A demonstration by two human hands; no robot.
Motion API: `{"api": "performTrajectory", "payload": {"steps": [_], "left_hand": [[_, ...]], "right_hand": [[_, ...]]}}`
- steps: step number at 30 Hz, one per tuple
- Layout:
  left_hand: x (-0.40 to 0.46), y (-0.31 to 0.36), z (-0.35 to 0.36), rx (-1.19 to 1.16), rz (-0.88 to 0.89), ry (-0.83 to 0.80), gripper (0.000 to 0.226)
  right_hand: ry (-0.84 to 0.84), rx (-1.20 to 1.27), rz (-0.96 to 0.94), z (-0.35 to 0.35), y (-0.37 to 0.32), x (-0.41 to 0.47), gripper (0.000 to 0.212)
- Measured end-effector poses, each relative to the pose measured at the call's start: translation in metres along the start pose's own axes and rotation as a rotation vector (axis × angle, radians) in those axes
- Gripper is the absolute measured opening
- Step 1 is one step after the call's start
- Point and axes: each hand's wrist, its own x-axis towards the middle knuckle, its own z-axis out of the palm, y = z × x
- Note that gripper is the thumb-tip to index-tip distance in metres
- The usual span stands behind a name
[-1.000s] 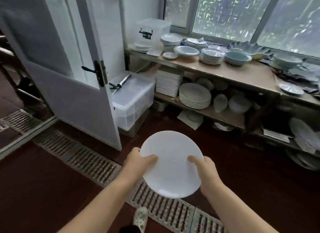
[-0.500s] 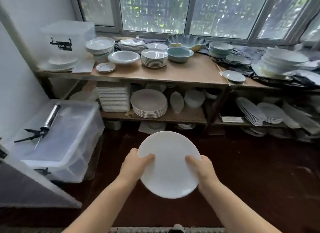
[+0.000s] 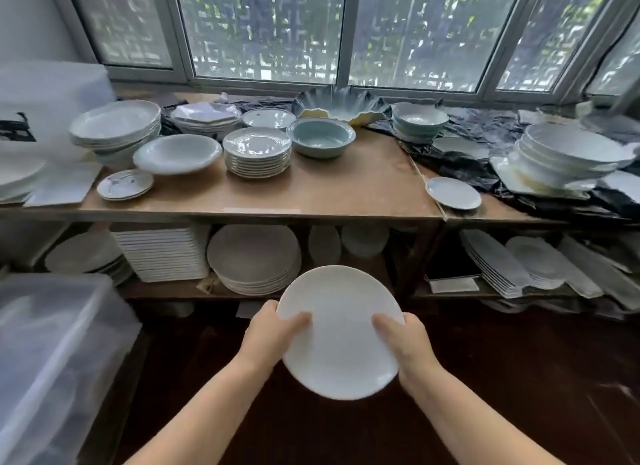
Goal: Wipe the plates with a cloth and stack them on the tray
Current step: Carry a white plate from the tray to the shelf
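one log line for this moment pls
stage: carrying | left hand: grips white plate at left rim | right hand: grips right rim | plate: held above floor, facing shelf | cloth, tray: not in view

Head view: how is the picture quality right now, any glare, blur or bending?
Head view: backlit by the window; the white plate, held by the left hand and right hand, is sharp; the plastic box at left is smeared; the shelf edge bows with wide-angle distortion.
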Motion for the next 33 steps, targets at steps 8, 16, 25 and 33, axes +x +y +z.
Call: {"api": "performTrajectory", "payload": {"steps": [8, 16, 25, 33], "left_hand": [[0.137, 0.067, 0.024, 0.021, -0.026, 0.011, 0.052], [0.294, 0.131, 0.027, 0.131, -0.05, -0.068, 0.05], [0.439, 0.163, 0.041, 0.066, -0.073, -0.07, 0.024], [0.515, 0.173, 0.068, 0.102, -0.195, 0.032, 0.028]], "right_hand": [[-0.027, -0.057, 0.03, 0.021, -0.068, 0.151, 0.056], [0.021, -0.099, 0.031, 0.061, -0.122, 0.293, 0.026], [0.028, -0.14, 0.072, 0.095, -0.156, 0.423, 0.019], [-0.059, -0.325, 0.12, 0.104, -0.167, 0.527, 0.02]]}}
